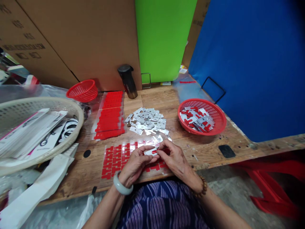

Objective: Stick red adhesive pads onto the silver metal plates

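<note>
My left hand [134, 163] pinches a small silver metal plate [148, 152] by its left end and lower edge. At the plate's right end, my right hand [175, 159] has its fingers closed on a red sticker [154, 152] that lies against the metal. How far the sticker is pressed down is hidden by the fingers. Under both hands lies a clear sheet of red T-shaped stickers [116, 160]. Just beyond is a loose pile of similar metal plates [147, 120]. A red plastic basket [220, 122] to the right holds plates with red pieces on them.
More red sticker sheets [109, 117] are stacked left of the pile. Behind stand a dark flask [128, 82] and a small red basket [83, 90]. A large white basket [79, 117] of printed cards fills the left. Cardboard, green and blue panels [250, 70] border the back.
</note>
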{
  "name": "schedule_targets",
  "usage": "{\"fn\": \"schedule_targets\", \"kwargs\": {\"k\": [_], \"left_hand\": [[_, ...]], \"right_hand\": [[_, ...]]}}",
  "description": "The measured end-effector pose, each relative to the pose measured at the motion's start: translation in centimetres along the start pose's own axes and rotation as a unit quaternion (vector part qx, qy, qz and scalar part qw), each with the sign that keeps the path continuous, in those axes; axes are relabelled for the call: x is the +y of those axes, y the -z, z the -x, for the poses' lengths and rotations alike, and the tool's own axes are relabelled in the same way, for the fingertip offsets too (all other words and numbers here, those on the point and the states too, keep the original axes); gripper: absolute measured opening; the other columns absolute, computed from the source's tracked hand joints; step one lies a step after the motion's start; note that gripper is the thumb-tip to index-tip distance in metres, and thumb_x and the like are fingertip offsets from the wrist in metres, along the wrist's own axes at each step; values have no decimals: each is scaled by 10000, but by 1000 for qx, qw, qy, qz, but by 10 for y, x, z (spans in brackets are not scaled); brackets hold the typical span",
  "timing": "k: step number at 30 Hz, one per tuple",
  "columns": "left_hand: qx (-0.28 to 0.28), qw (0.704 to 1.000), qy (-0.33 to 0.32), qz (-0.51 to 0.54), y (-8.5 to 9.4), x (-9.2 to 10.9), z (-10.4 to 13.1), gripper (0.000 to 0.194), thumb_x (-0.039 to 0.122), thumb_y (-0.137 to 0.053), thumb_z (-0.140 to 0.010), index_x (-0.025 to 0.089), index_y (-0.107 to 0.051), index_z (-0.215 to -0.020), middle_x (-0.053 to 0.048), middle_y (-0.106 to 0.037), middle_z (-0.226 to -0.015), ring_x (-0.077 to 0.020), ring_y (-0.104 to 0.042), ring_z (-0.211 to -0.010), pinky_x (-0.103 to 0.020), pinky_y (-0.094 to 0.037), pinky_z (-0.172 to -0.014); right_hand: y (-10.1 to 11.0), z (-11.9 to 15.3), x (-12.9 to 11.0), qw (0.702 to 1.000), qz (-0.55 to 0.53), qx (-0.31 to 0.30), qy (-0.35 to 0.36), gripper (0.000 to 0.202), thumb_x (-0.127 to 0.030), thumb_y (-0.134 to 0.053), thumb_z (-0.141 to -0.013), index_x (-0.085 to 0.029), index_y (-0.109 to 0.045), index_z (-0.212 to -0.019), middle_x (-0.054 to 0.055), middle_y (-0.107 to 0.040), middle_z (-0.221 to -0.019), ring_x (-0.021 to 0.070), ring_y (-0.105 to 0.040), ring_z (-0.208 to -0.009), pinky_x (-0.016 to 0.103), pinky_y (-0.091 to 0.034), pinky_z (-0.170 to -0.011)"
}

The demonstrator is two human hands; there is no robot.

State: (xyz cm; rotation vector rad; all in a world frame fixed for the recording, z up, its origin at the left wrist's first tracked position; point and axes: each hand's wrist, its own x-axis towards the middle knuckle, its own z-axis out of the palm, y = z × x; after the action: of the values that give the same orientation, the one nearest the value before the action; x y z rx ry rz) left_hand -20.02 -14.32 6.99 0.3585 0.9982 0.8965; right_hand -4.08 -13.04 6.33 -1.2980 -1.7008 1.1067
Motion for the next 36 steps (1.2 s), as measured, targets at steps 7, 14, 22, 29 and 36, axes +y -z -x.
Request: {"fn": "schedule_targets", "kwargs": {"k": [7,14,22,29,36], "left_hand": [[6,1000,4,-18,-3,0,1,311,63,-720,-665,97,-577,-940,-106,-719,-834,-147,-696,-709,-227,-542,-749],[12,999,-7,-29,-2,-2,-3,291,78,-736,-649,95,-592,-900,-90,-718,-815,-150,-696,-694,-216,-548,-719],[62,995,-58,-56,-3,-4,-2,348,124,-765,-609,105,-585,-906,-66,-711,-710,-145,-685,-629,-226,-545,-667],[59,994,-69,-68,-7,-3,-2,328,118,-752,-614,105,-590,-899,-59,-710,-708,-134,-678,-628,-218,-539,-668],[41,996,-40,-68,-6,-3,0,338,118,-738,-645,99,-577,-942,-86,-717,-712,-153,-690,-645,-242,-550,-690]], "right_hand": [[-2,0,1,1000,-5,2,-2,77,-120,-517,-776,-191,-505,-748,-39,-530,-680,101,-493,-616,208,-379,-584],[-2,1,2,1000,-10,0,0,72,-122,-522,-773,-192,-509,-757,-37,-529,-695,104,-491,-629,210,-375,-587],[-7,7,-3,999,-16,14,-28,103,-125,-476,-796,-196,-522,-736,-9,-551,-744,138,-509,-707,247,-391,-655],[-3,9,-12,999,6,43,0,101,-145,-493,-794,-199,-520,-712,16,-547,-792,170,-509,-787,279,-391,-704],[3,5,-10,1000,-2,17,-23,103,-125,-455,-808,-199,-500,-753,-24,-538,-714,127,-489,-664,232,-370,-615]]}}
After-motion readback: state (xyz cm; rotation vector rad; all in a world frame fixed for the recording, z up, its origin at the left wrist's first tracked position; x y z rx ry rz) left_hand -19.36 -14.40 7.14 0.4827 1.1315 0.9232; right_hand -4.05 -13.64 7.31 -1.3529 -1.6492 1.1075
